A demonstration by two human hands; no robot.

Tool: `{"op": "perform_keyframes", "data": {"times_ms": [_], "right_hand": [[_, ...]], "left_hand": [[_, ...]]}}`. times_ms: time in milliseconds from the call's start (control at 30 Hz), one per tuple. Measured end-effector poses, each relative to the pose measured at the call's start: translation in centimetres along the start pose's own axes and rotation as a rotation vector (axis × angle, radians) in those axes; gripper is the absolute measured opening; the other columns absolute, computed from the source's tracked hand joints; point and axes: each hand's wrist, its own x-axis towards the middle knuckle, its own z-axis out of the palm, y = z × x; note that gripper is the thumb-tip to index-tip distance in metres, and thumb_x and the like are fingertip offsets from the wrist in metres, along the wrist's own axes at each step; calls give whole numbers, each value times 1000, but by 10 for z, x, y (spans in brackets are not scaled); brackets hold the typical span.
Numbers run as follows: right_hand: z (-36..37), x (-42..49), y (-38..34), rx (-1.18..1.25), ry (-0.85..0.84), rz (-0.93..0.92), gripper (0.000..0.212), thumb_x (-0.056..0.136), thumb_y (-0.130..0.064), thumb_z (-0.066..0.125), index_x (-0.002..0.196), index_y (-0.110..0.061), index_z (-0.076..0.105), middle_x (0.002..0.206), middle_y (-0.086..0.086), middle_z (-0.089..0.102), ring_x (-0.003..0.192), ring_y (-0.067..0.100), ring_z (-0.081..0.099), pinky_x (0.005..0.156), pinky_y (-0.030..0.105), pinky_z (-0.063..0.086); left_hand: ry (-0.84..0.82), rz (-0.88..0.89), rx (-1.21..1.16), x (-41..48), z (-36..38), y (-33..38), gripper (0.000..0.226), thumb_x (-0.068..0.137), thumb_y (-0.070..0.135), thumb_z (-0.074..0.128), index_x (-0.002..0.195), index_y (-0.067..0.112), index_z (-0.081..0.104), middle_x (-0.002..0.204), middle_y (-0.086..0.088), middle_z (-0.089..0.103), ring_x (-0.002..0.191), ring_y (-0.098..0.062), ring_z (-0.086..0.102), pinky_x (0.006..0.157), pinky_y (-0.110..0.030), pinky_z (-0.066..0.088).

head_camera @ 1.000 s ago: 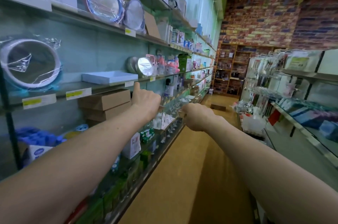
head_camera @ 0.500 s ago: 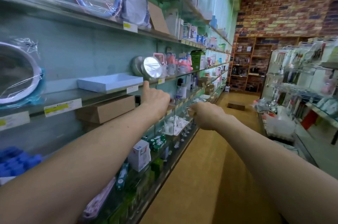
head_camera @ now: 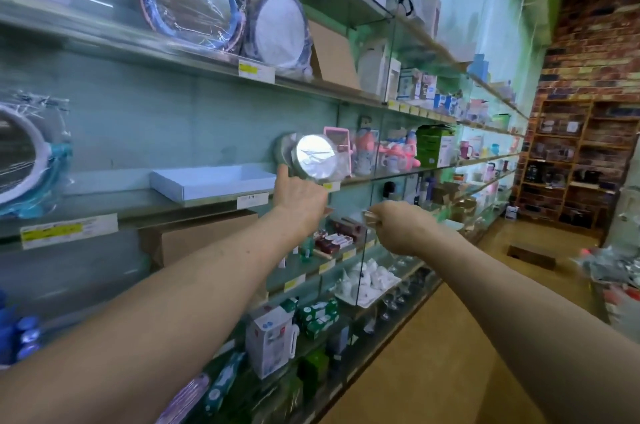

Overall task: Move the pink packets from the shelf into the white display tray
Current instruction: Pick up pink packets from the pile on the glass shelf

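Note:
The white display tray [head_camera: 211, 181] lies on the middle shelf, left of my hands. A pink packet [head_camera: 337, 139] stands on the same shelf, partly hidden behind a wrapped round mirror [head_camera: 315, 157]. My left hand [head_camera: 299, 193] reaches to the shelf edge just below that mirror with its thumb raised; its fingers are hidden behind the back of the hand. My right hand [head_camera: 398, 226] is lower and to the right, in front of the shelf below, fingers curled on a small shiny object [head_camera: 369, 216].
Glass shelves run along the left wall with price tags on their edges. Pink baby bottles [head_camera: 398, 152] and a green box [head_camera: 433, 145] stand right of the mirror. A cardboard box [head_camera: 194, 236] sits under the tray. Brown floor aisle on the right.
The view has closed in on the shelves. Both hands have risen; my left hand now reaches the middle shelf edge by the round mirror, and my right hand followed with the shiny object.

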Motion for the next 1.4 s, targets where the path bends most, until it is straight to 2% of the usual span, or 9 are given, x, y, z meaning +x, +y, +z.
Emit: {"op": "perform_keyframes", "data": {"times_ms": [167,333,667,767,867,1000,1100,1233,1400], "right_hand": [[11,40,19,26,29,-77,15,91,-6,43,95,-15,55,88,5,57,79,27,55,63,31,41],[22,82,9,71,52,-186,19,93,-6,42,103,-16,55,103,8,62,81,25,52,66,30,41],[36,180,-38,170,168,-390,24,92,-9,41,107,-21,55,109,9,64,94,31,58,69,31,39],[34,215,-54,162,212,-415,24,93,-8,41,106,-21,56,109,10,64,96,32,58,69,30,38],[34,248,-74,218,230,-453,32,93,-7,39,116,-22,56,115,10,64,100,33,58,71,31,40],[42,283,-104,261,257,-525,40,93,-6,37,125,-23,54,121,9,63,104,33,58,80,36,48],[51,305,-124,345,257,-554,26,93,-6,36,104,-19,55,110,9,64,92,32,56,72,36,46],[55,329,-143,540,215,-568,20,92,-7,38,82,-13,53,89,9,62,81,32,54,67,36,46],[62,360,-160,864,106,-521,12,85,-7,48,82,-2,59,77,15,62,83,38,63,70,40,52]], "left_hand": [[-9,-74,62,16,9,8,33,89,10,52,62,20,35,66,4,41,76,-20,46,96,-38,26],[-68,-181,104,34,14,-8,19,87,8,52,74,20,47,73,4,48,81,-21,53,103,-41,24],[-8,-390,103,92,55,-87,51,95,57,36,60,19,38,64,1,47,65,-23,46,91,-38,26],[-40,-457,125,104,67,-119,45,92,52,44,65,17,41,73,0,55,70,-23,49,91,-38,27],[-31,-497,38,116,80,-149,3,86,20,54,85,19,57,97,-4,66,92,-25,59,89,-36,28],[77,-624,-191,128,101,-184,29,83,9,50,101,22,68,104,-3,67,100,-28,59,80,-33,30],[71,-738,-446,130,112,-208,29,83,11,52,102,24,70,107,-1,68,103,-28,60,88,-33,46],[85,-816,-727,124,126,-228,28,84,2,50,100,10,72,94,-9,68,87,-26,61,76,-28,49],[96,-915,-863,120,132,-237,29,86,-3,47,102,4,70,86,-12,60,76,-25,55,63,-27,47]]}}
